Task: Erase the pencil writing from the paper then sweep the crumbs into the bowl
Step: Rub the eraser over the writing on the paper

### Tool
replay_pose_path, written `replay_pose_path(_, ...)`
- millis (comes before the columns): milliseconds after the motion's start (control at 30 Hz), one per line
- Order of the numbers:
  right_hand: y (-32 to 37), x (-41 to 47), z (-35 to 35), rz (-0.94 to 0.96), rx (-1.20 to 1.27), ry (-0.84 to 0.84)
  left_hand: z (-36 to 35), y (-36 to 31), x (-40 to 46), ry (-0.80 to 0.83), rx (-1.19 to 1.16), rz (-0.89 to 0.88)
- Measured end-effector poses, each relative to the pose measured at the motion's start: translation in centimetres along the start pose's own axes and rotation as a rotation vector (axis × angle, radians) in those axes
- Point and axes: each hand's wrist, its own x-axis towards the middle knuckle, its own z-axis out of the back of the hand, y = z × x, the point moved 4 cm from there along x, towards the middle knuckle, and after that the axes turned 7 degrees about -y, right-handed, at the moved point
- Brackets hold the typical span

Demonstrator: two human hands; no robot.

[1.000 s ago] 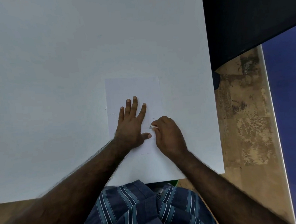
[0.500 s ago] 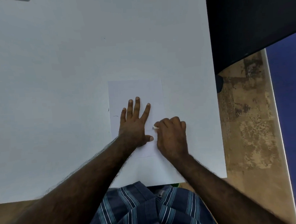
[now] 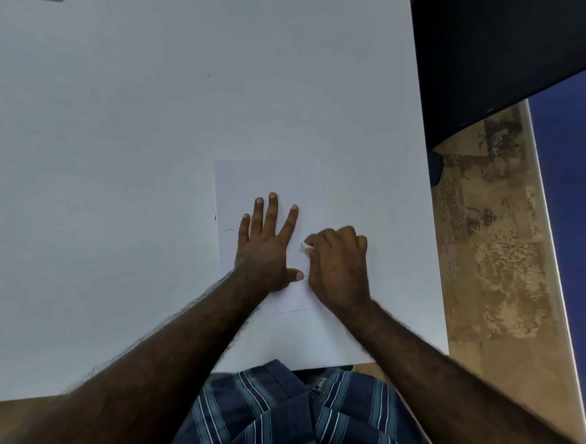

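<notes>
Now, line by line:
Paper: a white sheet (image 3: 268, 178) lies flat on the white desk (image 3: 109, 164), toward the near right part of it, its long sides running away from the person.
Left hand: the left hand (image 3: 269, 247) lies palm down on the lower middle of the paper, fingers straight and fanned out, thumb stretched toward the right hand; it presses the sheet and holds nothing.
Right hand: the right hand (image 3: 339, 267) sits just beside the left, over the paper's right edge, knuckles up and fingers curled under.
Grip: the right fingers and thumb pinch a small white eraser (image 3: 305, 246); only its tip shows at the left of the fist, down at the sheet, between the two hands.
Pencil marks: a short faint stroke (image 3: 229, 230) remains near the paper's left edge, left of the little finger; a tiny dark fleck (image 3: 215, 218) lies on the desk just outside that edge.
Writing under the hands: cannot tell.
Crumbs: too small to make out.
Person: bare forearms reach in from the near side; a blue striped shirt (image 3: 279, 418) fills the bottom.
Surroundings: mottled tan floor (image 3: 493, 261) right of the desk, a dark surface (image 3: 496, 37) at upper right.
</notes>
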Motion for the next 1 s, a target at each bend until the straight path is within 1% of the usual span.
replay_pose_path(167,-1.4,5.4,-0.8,-0.088,-0.074,-0.063,0.0,-0.1,0.0,0.004,0.007,-0.002)
replay_pose_path(233,-1.5,5.0,-0.7,-0.095,-0.067,-0.061,0.0,0.0,-0.1,0.006,0.004,-0.002)
replay_pose_path(433,-0.7,-0.8,0.4,-0.021,-0.018,-0.028,-0.3,0.1,0.1,0.004,-0.002,-0.001)
replay_pose_path(567,-1.0,2.9,-0.4,-0.001,-0.076,-0.066,-0.3,0.1,0.1,-0.01,0.002,-0.006)
replay_pose_path(700,-1.4,5.8,-0.7,-0.074,-0.074,-0.057,-0.2,0.0,0.0,-0.004,0.002,-0.004)
replay_pose_path(800,-1.6,4.9,0.4,-0.174,-0.018,-0.071,-0.2,0.1,-0.1,-0.017,-0.01,-0.006)
replay_pose_path(867,-0.6,3.4,0.6,-0.198,0.066,-0.04,-0.3,0.2,-0.1,-0.025,-0.017,-0.013)
replay_pose_path(933,0.9,1.7,0.1,-0.145,0.114,0.041,-0.4,0.4,0.0,-0.041,-0.027,-0.025)
replay_pose_path(1000,1.6,0.8,-0.6,-0.052,0.081,0.078,-0.5,0.6,0.0,-0.063,-0.046,-0.032)
